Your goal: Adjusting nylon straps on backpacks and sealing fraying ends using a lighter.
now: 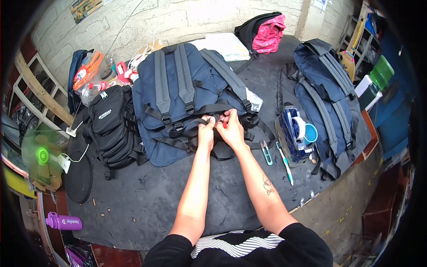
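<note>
A pile of navy backpacks (147, 91) with grey shoulder straps lies on the dark table before me. My left hand (206, 132) is closed on a black webbing strap (189, 123) at the pile's near edge. Right beside it, my right hand (232, 130) pinches the same webbing, its fingertips nearly meeting the left ones. A small red thing (225, 125) shows between the fingers of my right hand; its kind is hidden. More black straps and buckles hang loosely under both hands.
Thread snips (267, 153) and a toothbrush (285, 163) lie right of my hands, beside a clear container (290, 138) with tape rolls. More navy backpacks (327, 102) lie at the right. A black backpack (109, 127) stands left, a purple bottle (64, 221) near the left edge.
</note>
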Demonstrator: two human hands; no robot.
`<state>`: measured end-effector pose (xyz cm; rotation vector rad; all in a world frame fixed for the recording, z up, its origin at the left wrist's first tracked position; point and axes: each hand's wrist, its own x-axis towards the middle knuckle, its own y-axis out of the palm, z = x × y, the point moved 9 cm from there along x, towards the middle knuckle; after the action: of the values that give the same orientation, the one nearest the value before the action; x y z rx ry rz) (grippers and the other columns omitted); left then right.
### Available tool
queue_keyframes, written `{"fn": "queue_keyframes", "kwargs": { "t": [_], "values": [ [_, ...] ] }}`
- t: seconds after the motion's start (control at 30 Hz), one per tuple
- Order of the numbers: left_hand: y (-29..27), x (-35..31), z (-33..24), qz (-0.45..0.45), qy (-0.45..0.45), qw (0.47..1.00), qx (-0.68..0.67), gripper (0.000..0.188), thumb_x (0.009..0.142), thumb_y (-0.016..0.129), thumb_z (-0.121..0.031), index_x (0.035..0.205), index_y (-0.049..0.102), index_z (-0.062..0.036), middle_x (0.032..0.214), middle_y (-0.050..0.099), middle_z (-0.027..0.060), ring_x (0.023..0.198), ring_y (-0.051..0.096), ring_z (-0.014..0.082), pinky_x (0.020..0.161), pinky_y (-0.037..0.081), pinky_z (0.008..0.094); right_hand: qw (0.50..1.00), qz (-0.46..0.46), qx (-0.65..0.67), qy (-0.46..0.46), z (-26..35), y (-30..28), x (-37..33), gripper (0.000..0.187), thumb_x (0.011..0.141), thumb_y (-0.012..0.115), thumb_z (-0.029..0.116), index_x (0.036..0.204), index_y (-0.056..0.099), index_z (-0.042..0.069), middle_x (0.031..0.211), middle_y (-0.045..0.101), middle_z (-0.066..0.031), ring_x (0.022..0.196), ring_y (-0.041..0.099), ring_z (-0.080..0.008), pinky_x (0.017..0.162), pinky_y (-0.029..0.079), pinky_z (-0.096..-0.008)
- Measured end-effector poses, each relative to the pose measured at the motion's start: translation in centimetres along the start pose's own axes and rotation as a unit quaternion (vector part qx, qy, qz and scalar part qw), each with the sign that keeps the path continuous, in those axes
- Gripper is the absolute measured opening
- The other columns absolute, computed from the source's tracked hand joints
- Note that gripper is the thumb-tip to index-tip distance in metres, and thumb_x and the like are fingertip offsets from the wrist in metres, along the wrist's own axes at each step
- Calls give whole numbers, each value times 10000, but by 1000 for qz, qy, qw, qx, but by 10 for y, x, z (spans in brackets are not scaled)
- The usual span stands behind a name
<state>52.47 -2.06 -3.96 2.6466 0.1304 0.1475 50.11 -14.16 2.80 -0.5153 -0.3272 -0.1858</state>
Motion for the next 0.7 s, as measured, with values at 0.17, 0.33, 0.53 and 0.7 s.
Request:
{"fn": "queue_keyframes", "kwargs": {
  "t": [0.17,0.33,0.53,0.7],
  "values": [
    [-5,-14,-41,-114,74,973,185,324,958,382,-288,1007,528,-3,869,543,48,727,520,123,704,417,252,993,-32,110,27,-9,-14,-4,310,755,635,210,908,425,40,708,488,-64,626,497,-183,602,427,-319],
    [25,-13,-76,42,55,994,82,402,896,344,-246,727,622,-10,714,575,16,683,449,93,696,338,240,955,33,291,38,-3,-22,-8,223,786,645,197,856,521,26,692,480,27,589,416,-51,519,346,-211],
    [40,-16,-67,100,-79,991,-37,373,915,412,-339,905,613,-25,820,540,1,774,464,86,748,368,226,871,233,409,142,16,18,-14,99,754,673,101,794,597,51,581,459,68,435,331,-3,398,229,-179],
    [36,-18,-46,81,32,992,95,154,864,588,-198,904,540,-57,811,572,29,709,551,98,703,448,240,842,31,508,180,-18,-1,7,79,775,649,49,746,578,26,568,501,6,390,347,-15,359,248,-186]
  ]
}}
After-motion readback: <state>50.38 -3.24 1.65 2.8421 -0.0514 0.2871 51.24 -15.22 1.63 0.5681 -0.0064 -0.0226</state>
